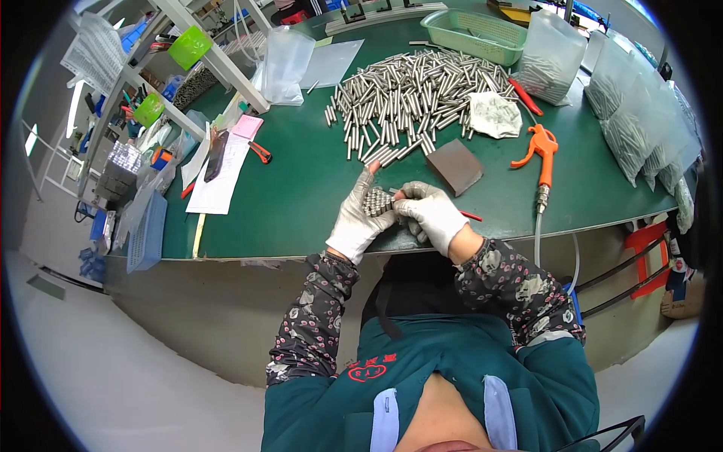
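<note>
My left hand [357, 217], in a white glove with bare fingertips, is closed round a bundle of short metal pins [377, 202] whose round ends face up. My right hand [431, 214], gloved the same way, is at the bundle's right side with its thumb and fingers pinched together. Whether a single pin sits in that pinch is too small to tell. Just beyond both hands spreads a large heap of loose silver pins [410, 94] on the green table [294, 181]. A brown block [455, 166] lies right of the heap's near edge.
An orange air blow gun [541, 154] with its hose lies at right, near a crumpled white cloth [495, 115] and a red-handled tool [525, 97]. Bags of pins [629, 113] and a green basket [474, 38] stand behind. Papers [218, 177], a phone [216, 156] and a red cutter [260, 153] lie left.
</note>
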{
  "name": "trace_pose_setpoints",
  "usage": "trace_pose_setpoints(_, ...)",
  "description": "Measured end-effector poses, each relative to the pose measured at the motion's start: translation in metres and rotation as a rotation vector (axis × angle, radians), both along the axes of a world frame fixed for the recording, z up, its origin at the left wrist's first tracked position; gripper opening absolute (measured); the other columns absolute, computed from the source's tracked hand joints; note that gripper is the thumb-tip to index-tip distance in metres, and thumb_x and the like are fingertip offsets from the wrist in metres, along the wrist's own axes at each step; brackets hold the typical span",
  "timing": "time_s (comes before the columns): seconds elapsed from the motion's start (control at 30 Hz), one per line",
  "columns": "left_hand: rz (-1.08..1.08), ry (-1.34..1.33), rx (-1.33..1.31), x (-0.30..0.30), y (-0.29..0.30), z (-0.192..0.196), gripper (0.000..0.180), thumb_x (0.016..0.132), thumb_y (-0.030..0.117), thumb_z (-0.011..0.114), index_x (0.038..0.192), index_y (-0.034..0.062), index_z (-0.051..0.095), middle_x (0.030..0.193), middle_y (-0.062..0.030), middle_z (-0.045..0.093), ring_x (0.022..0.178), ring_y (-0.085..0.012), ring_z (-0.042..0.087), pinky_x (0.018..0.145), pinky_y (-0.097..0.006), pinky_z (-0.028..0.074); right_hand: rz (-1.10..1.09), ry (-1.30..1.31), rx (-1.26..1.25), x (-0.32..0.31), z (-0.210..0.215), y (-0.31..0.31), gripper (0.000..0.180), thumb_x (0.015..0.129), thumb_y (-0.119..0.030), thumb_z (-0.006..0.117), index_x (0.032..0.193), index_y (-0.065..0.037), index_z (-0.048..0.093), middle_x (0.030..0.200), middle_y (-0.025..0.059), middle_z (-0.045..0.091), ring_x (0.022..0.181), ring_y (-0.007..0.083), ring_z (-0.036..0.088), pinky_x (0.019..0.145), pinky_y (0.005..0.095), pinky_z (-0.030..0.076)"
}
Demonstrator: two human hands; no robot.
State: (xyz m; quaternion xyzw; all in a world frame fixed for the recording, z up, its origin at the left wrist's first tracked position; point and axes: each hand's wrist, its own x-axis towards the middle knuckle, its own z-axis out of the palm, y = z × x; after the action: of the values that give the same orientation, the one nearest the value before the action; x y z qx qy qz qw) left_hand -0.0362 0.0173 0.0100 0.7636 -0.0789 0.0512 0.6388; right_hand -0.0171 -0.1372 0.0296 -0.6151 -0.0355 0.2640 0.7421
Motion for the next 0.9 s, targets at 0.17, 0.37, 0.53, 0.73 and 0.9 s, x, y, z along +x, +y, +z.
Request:
trace_pose_setpoints(0.17, 0.005, -0.015, -0.022, 0.003, 0.002, -0.006, 0.082, 0.064, 0.0, 0.073, 0.135, 0.0109, 0.033, 0.121, -0.0068, 0.049, 0.092, -0.0088, 0.051, 0.084, -0.023, 0.043, -0.022, 0.082, 0.069, 0.0, 0.0, 0.003, 0.007, 0.079, -0.011, 0.056, 0.084, -0.008, 0.052, 0.061, -0.0041, 0.045, 0.041, 0.0032, 0.037, 0.033, 0.0175, 0.028)
trace_pose_setpoints(0.37, 0.039, -0.038, 0.066, 0.007, 0.006, -0.016, 0.083, 0.063, 0.001, 0.074, 0.134, 0.0077, 0.032, 0.124, -0.0077, 0.046, 0.098, -0.0103, 0.049, 0.09, -0.024, 0.039, -0.058, 0.097, 0.055, -0.001, 0.002, 0.007, 0.006, 0.079, -0.01, 0.056, 0.082, -0.009, 0.051, 0.061, -0.0038, 0.045, 0.041, 0.0038, 0.038, 0.033, 0.0176, 0.027)
trace_pose_setpoints(0.53, -0.02, -0.081, -0.036, 0.008, 0.004, -0.019, 0.079, 0.067, -0.004, 0.071, 0.135, 0.0104, 0.031, 0.087, 0.0022, 0.059, 0.079, -0.0045, 0.054, 0.075, -0.019, 0.044, -0.145, 0.123, 0.119, -0.002, 0.001, 0.012, 0.007, 0.077, -0.007, 0.054, 0.079, -0.011, 0.048, 0.062, -0.0035, 0.046, 0.04, 0.0049, 0.037, 0.032, 0.0184, 0.026)
trace_pose_setpoints(0.73, -0.068, -0.03, -0.115, 0.003, 0.001, -0.008, 0.079, 0.067, -0.006, 0.069, 0.135, 0.0099, 0.031, 0.085, 0.0029, 0.058, 0.076, -0.0035, 0.052, 0.073, -0.018, 0.044, -0.173, 0.144, 0.137, -0.002, 0.004, 0.013, 0.008, 0.077, -0.006, 0.052, 0.076, -0.012, 0.046, 0.06, -0.002, 0.046, 0.038, 0.0055, 0.037, 0.032, 0.0187, 0.026)
trace_pose_setpoints(0.9, -0.047, -0.081, 0.0, 0.005, 0.004, -0.012, 0.079, 0.067, -0.005, 0.069, 0.135, 0.0098, 0.031, 0.079, 0.0049, 0.054, 0.072, -0.0025, 0.048, 0.07, -0.018, 0.043, -0.128, 0.143, 0.126, 0.002, 0.001, 0.008, 0.005, 0.078, -0.007, 0.052, 0.077, -0.009, 0.048, 0.06, 0.0004, 0.049, 0.039, 0.007, 0.041, 0.032, 0.0199, 0.03)
